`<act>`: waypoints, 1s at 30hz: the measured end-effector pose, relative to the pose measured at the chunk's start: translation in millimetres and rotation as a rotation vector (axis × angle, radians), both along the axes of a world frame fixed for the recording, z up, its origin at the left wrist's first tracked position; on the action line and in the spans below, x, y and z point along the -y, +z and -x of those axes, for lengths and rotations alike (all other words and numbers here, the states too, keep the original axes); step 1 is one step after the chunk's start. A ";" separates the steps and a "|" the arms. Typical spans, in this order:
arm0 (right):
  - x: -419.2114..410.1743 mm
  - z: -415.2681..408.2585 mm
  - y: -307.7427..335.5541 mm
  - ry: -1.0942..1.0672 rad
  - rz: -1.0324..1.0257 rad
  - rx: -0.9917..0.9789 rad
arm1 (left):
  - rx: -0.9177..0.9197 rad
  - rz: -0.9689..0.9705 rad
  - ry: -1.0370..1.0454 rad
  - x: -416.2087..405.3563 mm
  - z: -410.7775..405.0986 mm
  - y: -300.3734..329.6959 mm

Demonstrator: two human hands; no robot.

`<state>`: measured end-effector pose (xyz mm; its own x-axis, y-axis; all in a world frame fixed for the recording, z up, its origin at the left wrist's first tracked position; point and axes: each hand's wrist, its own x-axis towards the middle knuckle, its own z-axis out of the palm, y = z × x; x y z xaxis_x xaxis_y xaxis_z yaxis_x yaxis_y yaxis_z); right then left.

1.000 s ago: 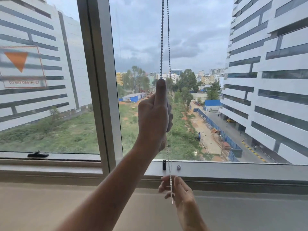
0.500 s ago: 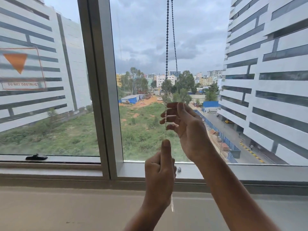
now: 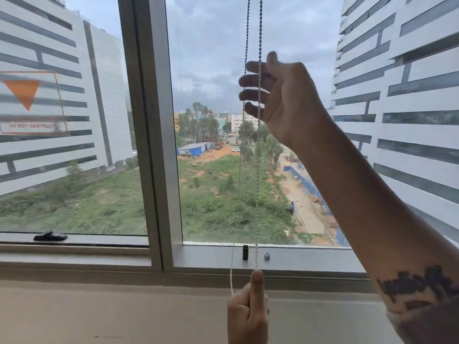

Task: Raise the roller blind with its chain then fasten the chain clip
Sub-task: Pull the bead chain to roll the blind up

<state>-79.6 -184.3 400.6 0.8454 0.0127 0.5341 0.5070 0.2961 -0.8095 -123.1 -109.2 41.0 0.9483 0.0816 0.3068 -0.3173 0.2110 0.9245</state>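
Observation:
The bead chain [image 3: 258, 175] hangs as two strands in front of the right window pane. My left hand [image 3: 248, 311] is a fist low in front of the sill, thumb up, shut on the right strand. The left strand [image 3: 232, 276] hangs loose beside it. My right hand [image 3: 275, 95] is raised high against the sky with its fingers spread, and both strands cross in front of the fingertips. A small black chain clip [image 3: 245, 252] sits on the lower window frame, behind the chain. The roller blind itself is out of view above.
A small metal fitting [image 3: 267, 255] sits right of the clip. A thick vertical mullion [image 3: 154, 145] divides the panes. A black window latch [image 3: 51, 236] lies on the left frame. The left pane carries an orange triangle sticker [image 3: 23, 93]. A beige sill ledge [image 3: 111, 316] runs below.
My left hand has dropped from chest height to below the frame, pulling the chain down. My right hand has risen from below the sill to high up, fingers now spread.

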 end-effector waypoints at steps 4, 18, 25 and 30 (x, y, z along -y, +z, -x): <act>-4.8 -2.3 22.4 -0.011 -0.028 -0.034 | -0.029 -0.086 0.050 1.4 -4.5 -28.6; -9.3 -7.9 20.8 -0.085 -0.291 -0.070 | -0.133 -0.382 0.033 -16.3 -33.6 -68.9; -8.0 3.0 6.1 -0.004 -0.360 0.053 | -0.136 -0.185 -0.166 -26.3 -53.6 -47.2; -13.8 5.9 -19.5 0.019 -0.364 0.018 | -0.049 -0.222 -0.206 -34.5 -67.8 -6.4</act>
